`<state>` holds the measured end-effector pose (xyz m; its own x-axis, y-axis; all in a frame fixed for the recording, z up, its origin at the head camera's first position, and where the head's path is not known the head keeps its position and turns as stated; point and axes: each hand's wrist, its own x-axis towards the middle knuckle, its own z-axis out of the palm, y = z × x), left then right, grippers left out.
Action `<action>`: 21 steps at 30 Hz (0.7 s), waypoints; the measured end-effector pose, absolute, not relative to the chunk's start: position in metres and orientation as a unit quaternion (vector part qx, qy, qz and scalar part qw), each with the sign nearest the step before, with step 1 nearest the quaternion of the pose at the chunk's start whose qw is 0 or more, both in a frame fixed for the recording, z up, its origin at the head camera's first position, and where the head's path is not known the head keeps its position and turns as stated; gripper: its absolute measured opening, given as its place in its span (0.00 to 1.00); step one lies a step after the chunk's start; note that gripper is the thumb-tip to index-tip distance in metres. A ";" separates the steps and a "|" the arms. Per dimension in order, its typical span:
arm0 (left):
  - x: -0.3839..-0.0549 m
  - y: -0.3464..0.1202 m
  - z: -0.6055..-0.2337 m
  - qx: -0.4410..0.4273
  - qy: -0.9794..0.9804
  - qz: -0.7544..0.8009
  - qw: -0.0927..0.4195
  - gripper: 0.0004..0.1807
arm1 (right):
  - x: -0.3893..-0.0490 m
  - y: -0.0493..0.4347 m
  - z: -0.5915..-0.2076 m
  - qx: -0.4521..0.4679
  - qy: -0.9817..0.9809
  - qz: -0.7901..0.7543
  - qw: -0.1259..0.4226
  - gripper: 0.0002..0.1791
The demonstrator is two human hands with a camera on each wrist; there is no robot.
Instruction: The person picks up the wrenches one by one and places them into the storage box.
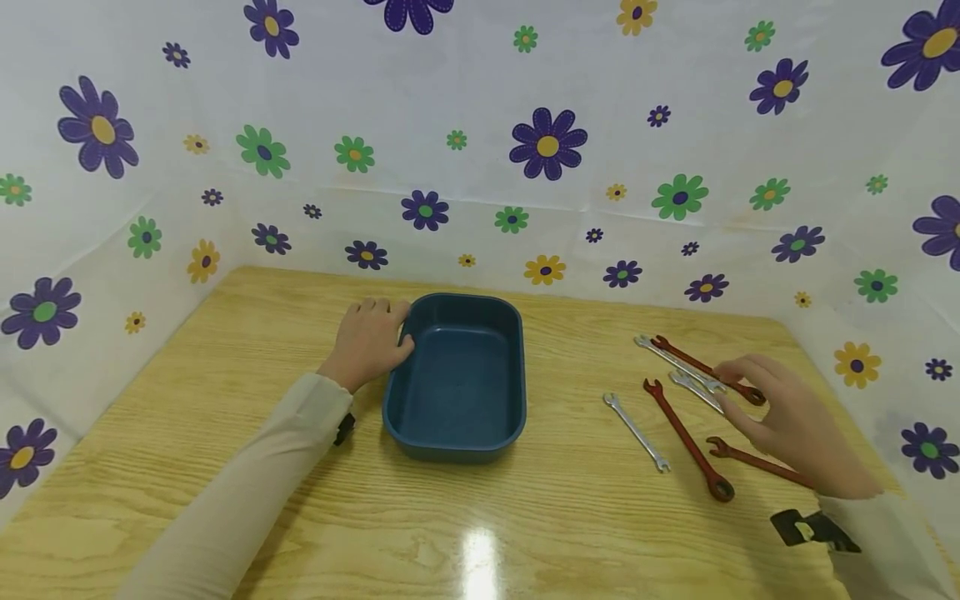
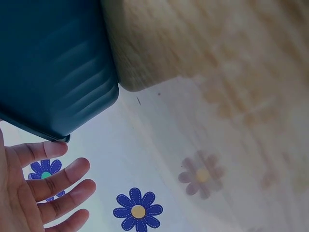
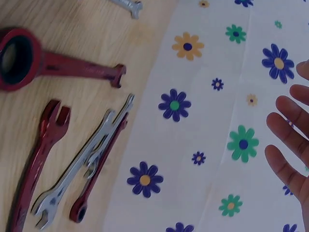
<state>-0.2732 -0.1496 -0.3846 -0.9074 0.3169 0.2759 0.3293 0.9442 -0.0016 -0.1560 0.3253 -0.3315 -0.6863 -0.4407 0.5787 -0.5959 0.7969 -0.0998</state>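
A dark blue rectangular bin stands on the table, its inside bare. My left hand holds its left rim, thumb over the edge and fingers outside. In the left wrist view, the index finger touches under the rim while the other fingers are spread. My right hand hovers over the wrenches at the right, fingers loosely bent, with nothing in its grasp. Beneath it lies a red wrench, partly covered by the hand. Left of that are a longer red wrench and a small silver wrench.
Farther back, another red wrench lies close to two silver wrenches, one long and one partly hidden. The wooden table is bordered by a white flowered cloth at the back and sides.
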 end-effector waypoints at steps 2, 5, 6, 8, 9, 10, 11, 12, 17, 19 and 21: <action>-0.273 -0.149 -0.384 -0.166 -0.976 -0.022 0.139 0.23 | -0.155 0.333 -0.334 0.282 -0.906 0.151 0.276 0.21; -0.272 -0.149 -0.382 -0.166 -0.976 -0.022 0.137 0.23 | -0.153 0.344 -0.339 0.276 -0.905 0.168 0.276 0.20; -0.272 -0.149 -0.382 -0.166 -0.977 -0.022 0.136 0.23 | -0.153 0.348 -0.340 0.270 -0.907 0.172 0.274 0.20; -0.272 -0.149 -0.382 -0.166 -0.977 -0.022 0.134 0.23 | -0.151 0.355 -0.345 0.258 -0.909 0.182 0.272 0.20; -0.272 -0.149 -0.382 -0.166 -0.977 -0.022 0.134 0.23 | -0.150 0.359 -0.347 0.254 -0.909 0.187 0.272 0.20; -0.272 -0.149 -0.382 -0.166 -0.977 -0.022 0.134 0.23 | -0.150 0.364 -0.350 0.250 -0.910 0.191 0.272 0.20; -0.272 -0.149 -0.382 -0.166 -0.977 -0.022 0.134 0.23 | -0.150 0.368 -0.353 0.245 -0.911 0.193 0.271 0.20; -0.272 -0.149 -0.382 -0.166 -0.977 -0.023 0.133 0.23 | -0.149 0.371 -0.355 0.240 -0.912 0.193 0.271 0.20; -0.272 -0.149 -0.382 -0.164 -0.978 -0.023 0.126 0.24 | -0.146 0.386 -0.365 0.210 -0.924 0.195 0.254 0.18; -0.272 -0.149 -0.382 -0.165 -0.978 -0.023 0.127 0.24 | -0.144 0.390 -0.367 0.195 -0.928 0.199 0.246 0.18; -0.271 -0.149 -0.382 -0.166 -0.977 -0.023 0.130 0.23 | -0.143 0.395 -0.369 0.184 -0.932 0.200 0.240 0.17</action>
